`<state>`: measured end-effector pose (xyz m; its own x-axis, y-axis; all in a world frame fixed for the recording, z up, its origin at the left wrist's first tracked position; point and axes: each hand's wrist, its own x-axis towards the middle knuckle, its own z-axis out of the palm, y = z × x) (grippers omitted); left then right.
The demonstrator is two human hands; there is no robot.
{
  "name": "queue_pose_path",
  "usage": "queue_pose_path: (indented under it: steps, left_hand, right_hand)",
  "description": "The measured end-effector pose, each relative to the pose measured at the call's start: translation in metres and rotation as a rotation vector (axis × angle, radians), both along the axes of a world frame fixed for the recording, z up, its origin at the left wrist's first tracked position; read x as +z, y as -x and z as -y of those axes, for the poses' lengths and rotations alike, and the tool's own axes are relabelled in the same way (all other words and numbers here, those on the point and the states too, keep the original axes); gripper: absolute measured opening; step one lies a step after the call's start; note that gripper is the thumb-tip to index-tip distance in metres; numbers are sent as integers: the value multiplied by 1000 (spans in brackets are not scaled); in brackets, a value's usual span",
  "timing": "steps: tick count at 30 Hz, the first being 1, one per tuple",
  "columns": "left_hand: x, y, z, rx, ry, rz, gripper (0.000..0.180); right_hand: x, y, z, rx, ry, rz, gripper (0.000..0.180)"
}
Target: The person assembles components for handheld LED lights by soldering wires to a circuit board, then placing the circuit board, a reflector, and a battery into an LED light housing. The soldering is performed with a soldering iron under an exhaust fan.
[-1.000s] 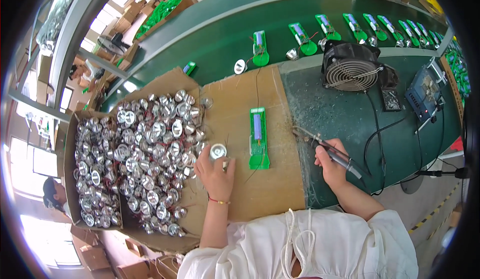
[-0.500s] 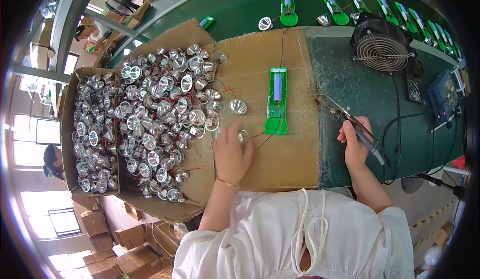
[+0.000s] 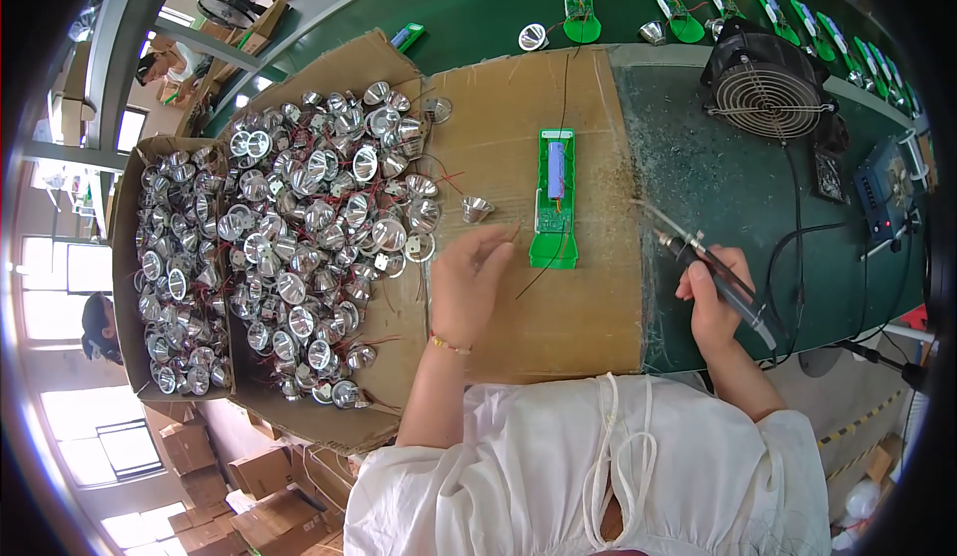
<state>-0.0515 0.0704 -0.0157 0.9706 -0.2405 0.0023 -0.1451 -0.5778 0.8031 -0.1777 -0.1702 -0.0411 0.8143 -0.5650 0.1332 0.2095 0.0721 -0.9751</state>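
My right hand [image 3: 716, 302] grips a soldering iron [image 3: 723, 282] with a dark handle, its metal tip pointing up and left over the cardboard edge. My left hand [image 3: 467, 282] is above the cardboard mat [image 3: 538, 327], fingers bent toward the thumb. What they pinch is hidden; a thin reddish wire end shows at the fingertips. Just beyond that hand, a silver reflector cup [image 3: 477, 209] rests on the cardboard. Between my hands lies an open green lamp housing [image 3: 554, 249] with a purple battery cell [image 3: 555, 169], a small circuit board [image 3: 552, 219] and thin wires.
A cardboard box [image 3: 394, 63] heaped with wired reflector cups [image 3: 309, 217] fills the left. A fan with a round grille [image 3: 766, 101] and a blue power unit [image 3: 882, 197] stand right. Several green housings [image 3: 673, 8] line the far side. Cables [image 3: 797, 237] cross the green table.
My left hand's fingers have drawn together, and the cup beside them no longer shows. The cup beyond has tipped onto another side. The soldering iron has shifted slightly right and toward me.
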Motion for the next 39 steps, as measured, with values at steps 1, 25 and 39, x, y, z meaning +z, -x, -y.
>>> queue_pose_path:
  steps: [1,25,39]
  left_hand:
    - [1,-1,5,-16,84,-30,18]
    - [-5,5,33,-78,20,129,13]
    - [-4,3,33,-80,14,104,13]
  right_hand:
    - [6,2,-3,38,31,-17,11]
    - [7,-24,-31,178,165,-86,14]
    - [16,-20,-29,161,17,-133,13]
